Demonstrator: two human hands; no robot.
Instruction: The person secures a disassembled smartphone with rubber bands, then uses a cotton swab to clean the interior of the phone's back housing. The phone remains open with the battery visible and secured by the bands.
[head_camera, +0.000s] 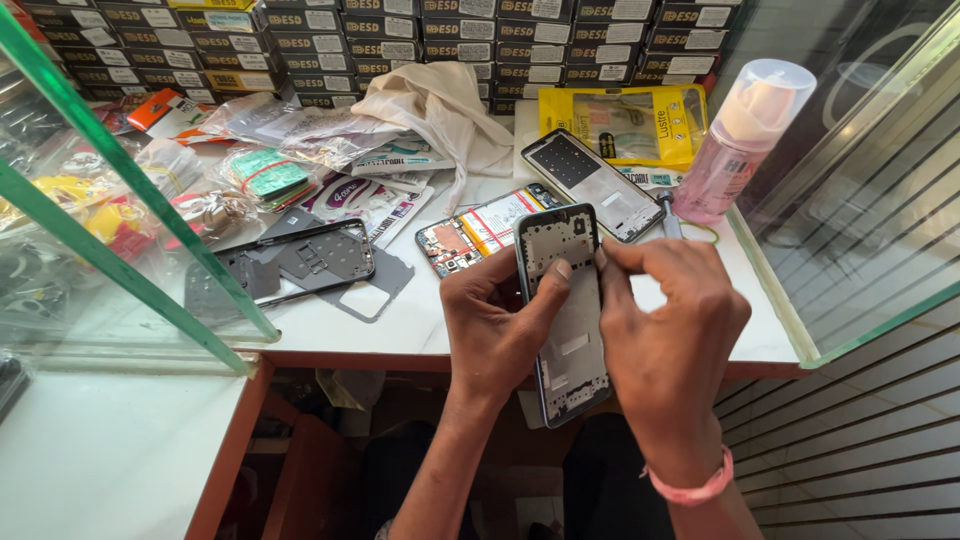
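Right in the middle of the frame, two hands hold a phone frame (568, 310), a long thin shell with a dark rim and a pale inside. It stands nearly upright over the front edge of the white counter (420, 320). The left hand (495, 325) wraps around its left side, fingers closed on it, with the thumb pressed flat on the inside near the top. The right hand (665, 330) grips the right edge, and its fingertips pinch at the top right corner. A pink band (690, 488) sits on the right wrist.

Just behind the phone frame, an open phone (470, 240) lies flat, showing its colourful inner parts. Beside it, toward the upper right, lies another phone frame (590, 185) with a silver inside. A yellow packet (625, 125) lies behind that one. At the far right stands a pink spray bottle (740, 140) with a clear cap.

To the left lie dark phone parts (310, 265) in a loose pile. Behind them sit clear little bags (290, 135) and a white cloth bag (440, 105). Along the top of the frame, dark boxes (450, 40) are stacked in rows. A glass pane with a green edge (130, 200) slants across the left side.
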